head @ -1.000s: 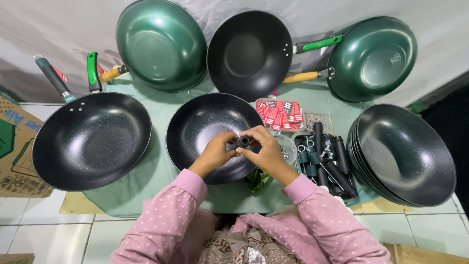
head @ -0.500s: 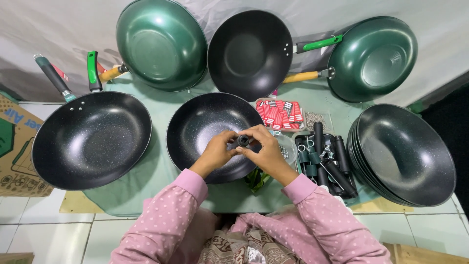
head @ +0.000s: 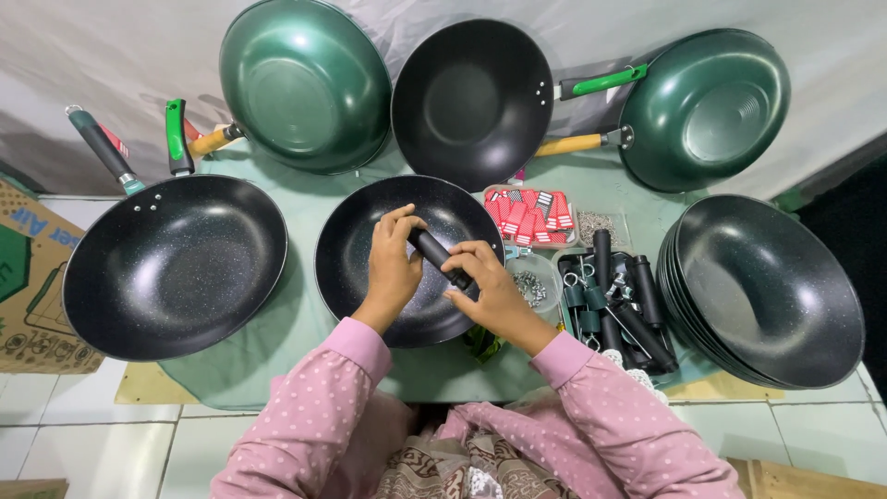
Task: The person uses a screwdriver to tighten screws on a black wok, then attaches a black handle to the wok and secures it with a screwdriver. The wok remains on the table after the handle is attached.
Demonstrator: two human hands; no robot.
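Observation:
Both my hands hold a short black pan handle [head: 438, 257] over a black speckled wok [head: 351, 249] that has no handle, in the middle of the green mat. My left hand [head: 392, 268] grips the handle's upper end. My right hand [head: 492, 294] holds its lower end. The handle lies tilted, pointing up to the left.
A handled black wok [head: 176, 263] lies at the left. A stack of handle-less black woks [head: 771, 291] sits at the right. Loose black handles [head: 614, 305], a bowl of screws [head: 531, 282] and a tray of red tags [head: 525, 214] lie between. Green and black woks [head: 305, 83] lean on the back wall.
The handle, seen end-on between my fingertips before, is now turned sideways and lies tilted across the wok. My hands have drawn slightly apart along it.

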